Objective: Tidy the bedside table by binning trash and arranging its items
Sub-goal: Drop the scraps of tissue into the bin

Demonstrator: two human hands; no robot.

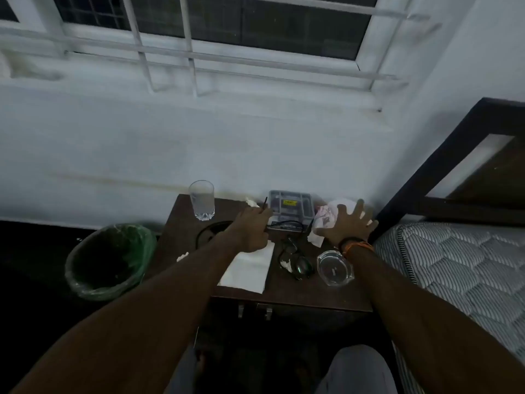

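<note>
**Bedside table, mid-tidy: right hand over the crumpled wrapper**

Nearest the camera, on the front edge of the bedside table (298, 297), sit a white folded paper (247, 268), a pair of dark-framed glasses (297, 261) with a small white scrap beside them, and a clear glass ashtray (335, 267) (looks unused, though the light is dim).

Mid-table: left hand (251, 228) is curled, pinching a thin dark stick-like item (264, 204), pen or pencil, cannot tell which; its long axis runs up and away from the fist toward the wall. Knuckles sit just beside a grey plastic organiser box (291, 209) with a yellow label. A black cable loop (211, 231) lies partly under the left forearm.

Right hand (348, 223) is spread, fingers straight, gripping nothing, hovering over or resting on a crumpled white-and-pink wrapper (326, 216). The wrapper lies directly beneath and slightly left of the palm, against the box's right side, so the right hand is clearly the nearer one for it.

Back edge: a tall drinking glass (201, 200) stands upright near the wall, with another white scrap to its right.

Off the table's left side, on the floor, stands the green-lined bin (109, 260). Judgement: the wrapper must cross the whole table leftward to reach it.
</note>
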